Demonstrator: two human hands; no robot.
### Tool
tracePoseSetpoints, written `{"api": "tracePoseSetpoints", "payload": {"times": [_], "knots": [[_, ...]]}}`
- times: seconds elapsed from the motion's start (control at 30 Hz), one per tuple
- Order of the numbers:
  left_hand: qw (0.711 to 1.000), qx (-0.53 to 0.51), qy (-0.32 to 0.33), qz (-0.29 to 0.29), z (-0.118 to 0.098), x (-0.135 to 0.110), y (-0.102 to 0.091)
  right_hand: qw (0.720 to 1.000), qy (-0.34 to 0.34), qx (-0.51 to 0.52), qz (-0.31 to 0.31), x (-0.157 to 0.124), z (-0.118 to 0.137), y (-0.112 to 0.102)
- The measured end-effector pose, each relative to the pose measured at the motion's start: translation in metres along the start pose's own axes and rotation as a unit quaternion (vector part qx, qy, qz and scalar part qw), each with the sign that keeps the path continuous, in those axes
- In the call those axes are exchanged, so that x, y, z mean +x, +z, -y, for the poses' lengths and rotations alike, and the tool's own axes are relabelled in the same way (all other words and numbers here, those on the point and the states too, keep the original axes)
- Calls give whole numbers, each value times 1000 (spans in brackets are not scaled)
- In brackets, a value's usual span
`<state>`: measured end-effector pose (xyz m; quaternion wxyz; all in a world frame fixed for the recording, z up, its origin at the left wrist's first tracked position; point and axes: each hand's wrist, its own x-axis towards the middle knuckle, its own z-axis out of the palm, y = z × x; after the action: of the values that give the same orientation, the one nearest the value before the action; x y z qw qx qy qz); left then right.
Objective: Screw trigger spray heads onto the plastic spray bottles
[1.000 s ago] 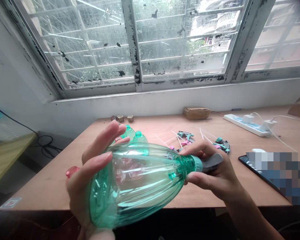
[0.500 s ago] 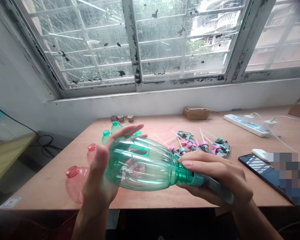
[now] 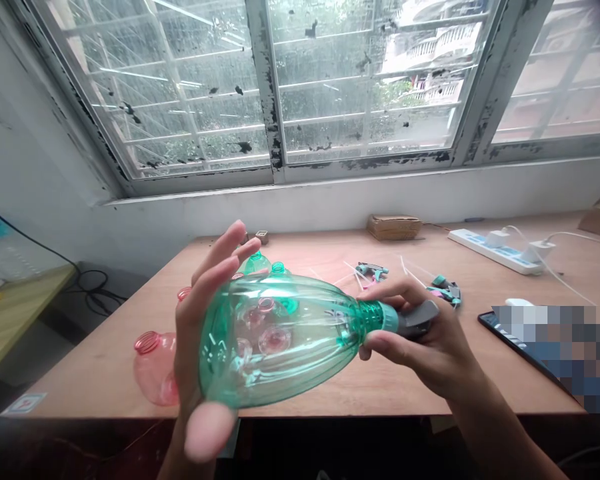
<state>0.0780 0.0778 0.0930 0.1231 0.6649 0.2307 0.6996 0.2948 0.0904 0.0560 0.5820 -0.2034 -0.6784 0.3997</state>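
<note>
A clear green plastic bottle [image 3: 280, 333] lies sideways in the air above the wooden table's [image 3: 330, 393] near edge. My left hand [image 3: 203, 340] cups its base end, fingers stretched along the far side and thumb toward the camera. My right hand [image 3: 423, 340] is closed round the grey spray trigger head [image 3: 415, 319] fitted on the bottle's neck, beside the light green collar [image 3: 387, 319].
Pink bottles [image 3: 153, 367] and green bottles [image 3: 260, 263] lie on the table behind my left hand. A heap of spray heads [image 3: 445, 290] and thin white tubes sits mid-table. A phone [image 3: 510, 337], a power strip [image 3: 495, 247] and a cardboard box [image 3: 394, 227] lie to the right.
The bottle dipped lower and flatter half a second ago, then rose and turned. My left hand shifted around its base; my right hand turned on the trigger head.
</note>
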Motion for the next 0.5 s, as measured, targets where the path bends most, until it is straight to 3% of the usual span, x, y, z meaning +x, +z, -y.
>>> {"api": "tracePoseSetpoints", "payload": {"times": [0.1,0.23,0.37,0.43,0.5], "knots": [[997,-34,-73,18,-1,3,-1,981,-128,-142,-43,-5,-2,-3],[975,-110,-194,21,0,5,-6,938,-251,-237,4,-8,-6,-8],[955,-126,-264,53,0,7,-14,942,-231,-242,18,-7,-8,-8],[962,-102,-244,61,0,7,-16,959,-189,-211,-1,-6,-8,-6],[979,-68,-185,57,2,6,-17,982,-125,-143,-5,-5,-7,-3]]}}
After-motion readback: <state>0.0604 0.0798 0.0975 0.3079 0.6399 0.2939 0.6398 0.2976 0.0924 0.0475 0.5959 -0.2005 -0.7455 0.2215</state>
